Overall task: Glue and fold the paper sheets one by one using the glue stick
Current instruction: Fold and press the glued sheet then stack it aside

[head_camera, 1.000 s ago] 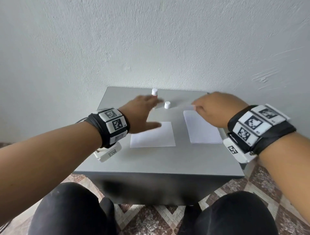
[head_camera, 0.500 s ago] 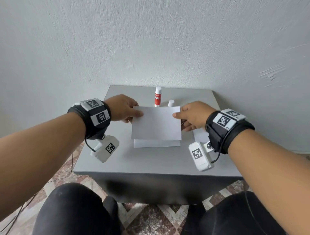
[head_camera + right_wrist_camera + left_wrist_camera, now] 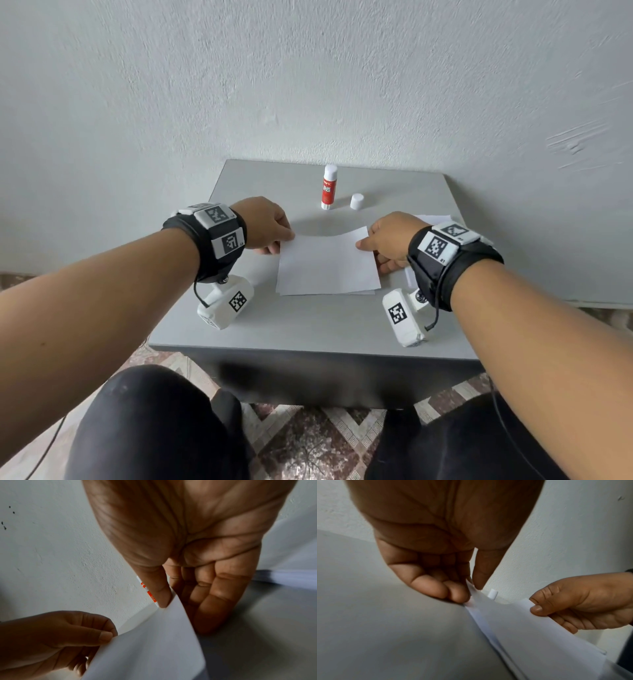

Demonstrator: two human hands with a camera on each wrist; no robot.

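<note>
Fold step in hand. Left hand [image 3: 270, 226] and right hand [image 3: 390, 241] each pinched a far corner of the sheet [image 3: 327, 265], which arched over the table [image 3: 308, 329]. Glue stick [image 3: 329, 186] stood uncapped behind. I judged next: align edges, press flat.

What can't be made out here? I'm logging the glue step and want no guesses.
- Glue on the paper sheet: its inner face is hidden by the folded-over half, in all views.
- Glue stick tip: too small in the head view; the right hand thumb covers most of it in the right wrist view.
- Stack of sheets: mostly behind the right hand, head view.
</note>
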